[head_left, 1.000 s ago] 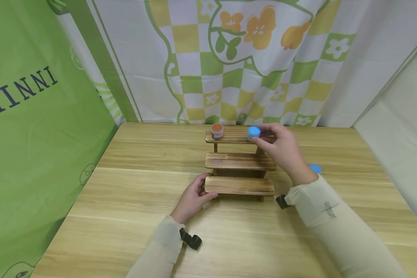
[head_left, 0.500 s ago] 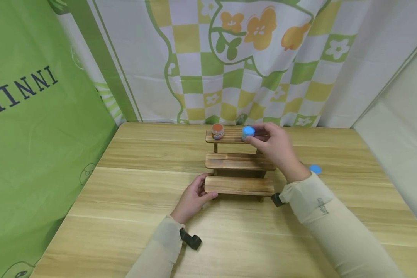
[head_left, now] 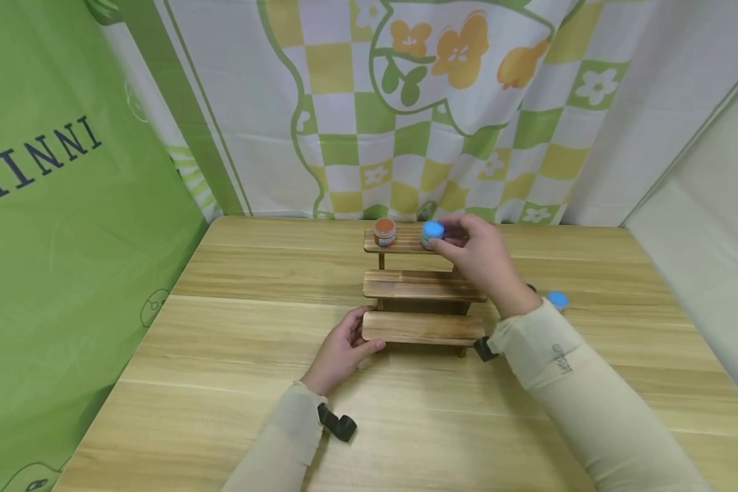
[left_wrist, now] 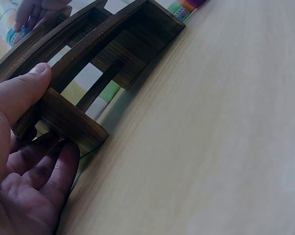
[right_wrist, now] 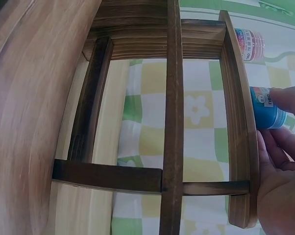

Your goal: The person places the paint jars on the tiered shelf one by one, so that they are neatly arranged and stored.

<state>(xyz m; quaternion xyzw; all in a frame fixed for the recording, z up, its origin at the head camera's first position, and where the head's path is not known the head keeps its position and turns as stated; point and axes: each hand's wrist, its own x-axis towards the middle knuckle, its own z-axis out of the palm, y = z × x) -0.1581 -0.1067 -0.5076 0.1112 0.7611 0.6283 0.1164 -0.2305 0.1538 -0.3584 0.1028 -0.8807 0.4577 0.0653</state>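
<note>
at top shelf | blue jar inside right grip, pinched | left grip clasps bottom shelf

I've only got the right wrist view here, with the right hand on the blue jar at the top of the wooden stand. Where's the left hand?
Observer: In the head view, the left hand grips the left end of the lowest step of the wooden stand.

Operator: Got it. Is there anything beyond the right end of the wooden stand that I can't see?

Observer: Yes, the head view shows a blue-lidded container on the table there, partly hidden by the right sleeve.
</note>
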